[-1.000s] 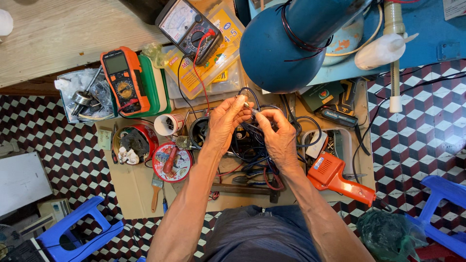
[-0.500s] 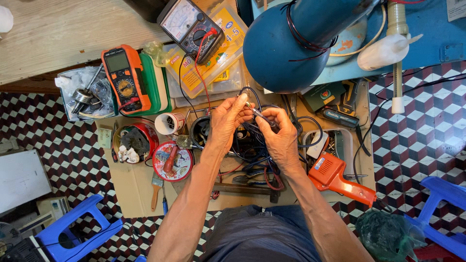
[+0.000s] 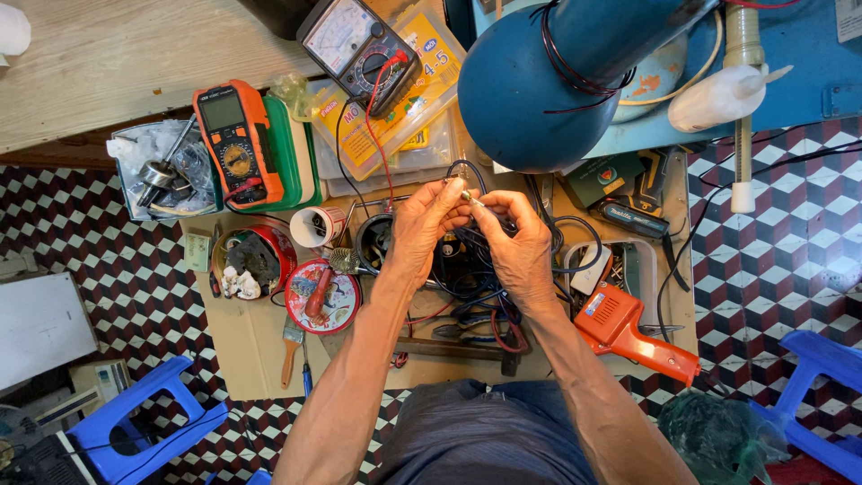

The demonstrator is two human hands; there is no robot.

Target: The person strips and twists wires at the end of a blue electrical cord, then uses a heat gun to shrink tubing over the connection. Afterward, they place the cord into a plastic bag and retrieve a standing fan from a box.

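- Left hand (image 3: 422,229) and right hand (image 3: 516,242) meet over mid-bench, fingertips nearly touching each other.
- Btwn them: a small metal-tipped connector (image 3: 468,196) on the end of a thin black wire (image 3: 467,168). Both hands pinch it, thumb + forefinger of each closed on it from either side.
- The wire loops up above the fingers, then drops into a tangle of dark cables (image 3: 471,283) under the palms.
- Just left of left wrist: dark round cup (image 3: 373,241), small white tape roll (image 3: 319,224), round red tin lid (image 3: 321,296) w/ a red-handled tool lying in it.
- Further left: red round tin (image 3: 256,256) holding dark and white scraps; orange-cased digital multimeter (image 3: 235,139) resting on a green box (image 3: 292,153).
- Above the hands: black analogue meter (image 3: 359,45) on a yellow plastic-wrapped packet (image 3: 409,99), its red lead running down toward the hands.
- Big blue lamp shade (image 3: 548,85) hangs over the bench, upper right of the hands, near the camera.
- Right of right forearm: orange pistol-shaped soldering gun (image 3: 628,328), beside a white tray (image 3: 628,265) of small parts.
- Wood-handled brush (image 3: 291,346) lies on the brown cardboard sheet (image 3: 242,350), lower left.
- Blue plastic stools: one lower left (image 3: 135,427), one lower right (image 3: 822,373), both on black/white/red chequered floor (image 3: 781,224).
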